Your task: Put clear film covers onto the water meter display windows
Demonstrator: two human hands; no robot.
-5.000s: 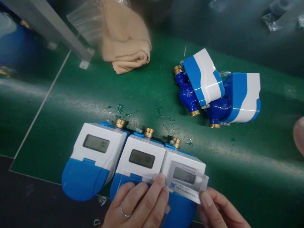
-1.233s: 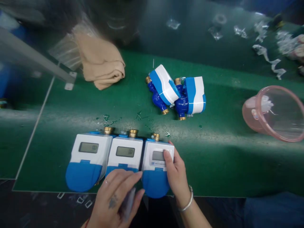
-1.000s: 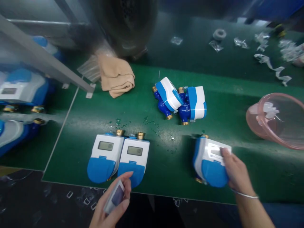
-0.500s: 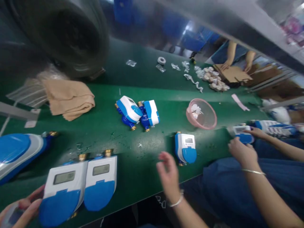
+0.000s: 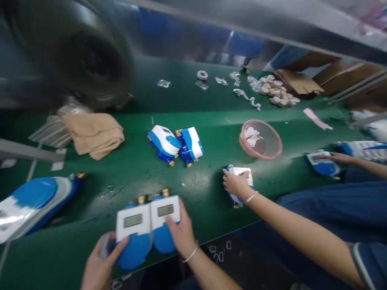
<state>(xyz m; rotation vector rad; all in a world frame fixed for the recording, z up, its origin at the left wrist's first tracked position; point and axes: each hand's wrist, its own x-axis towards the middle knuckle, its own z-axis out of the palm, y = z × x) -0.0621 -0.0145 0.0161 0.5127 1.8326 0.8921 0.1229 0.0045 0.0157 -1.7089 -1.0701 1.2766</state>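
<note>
Pointing lengthwise away (fittings (image 5: 142, 199) foremost): paired meters (image 5: 137, 237)

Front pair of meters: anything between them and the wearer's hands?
Nothing visible blocks the right hand; its thumb lies over the right meter. The left hand has its thumb over the left meter, but a small greyish item sits in its grasp, beside that meter's left side; whether they touch, I can't tell.

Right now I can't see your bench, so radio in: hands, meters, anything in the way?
Left hand on left meter, grey item in grip. Right hand on right meter. Meters side by side. Co-worker's hand apart, on another meter.
</note>
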